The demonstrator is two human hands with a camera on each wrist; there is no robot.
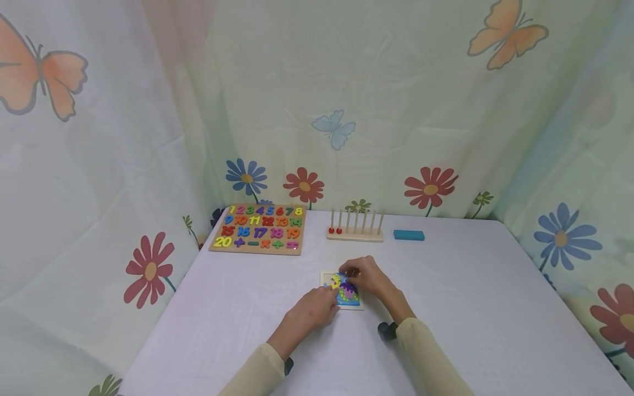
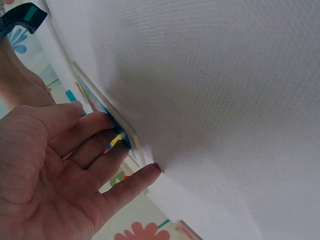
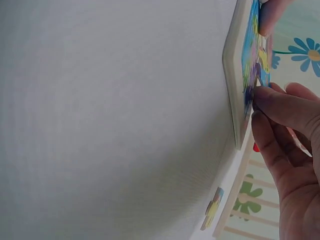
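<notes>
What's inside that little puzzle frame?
Inside the puzzle frame are picture pieces in blue, yellow, purple and green. The left hand and right hand hide parts; what lies beneath them cannot be seen.

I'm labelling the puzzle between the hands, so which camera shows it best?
The head view: it shows the puzzle from above, though partly covered. The left wrist view shows it nearly edge-on, partly behind the left hand; the right wrist view, at a steep slant, its pale rim foremost.
</notes>
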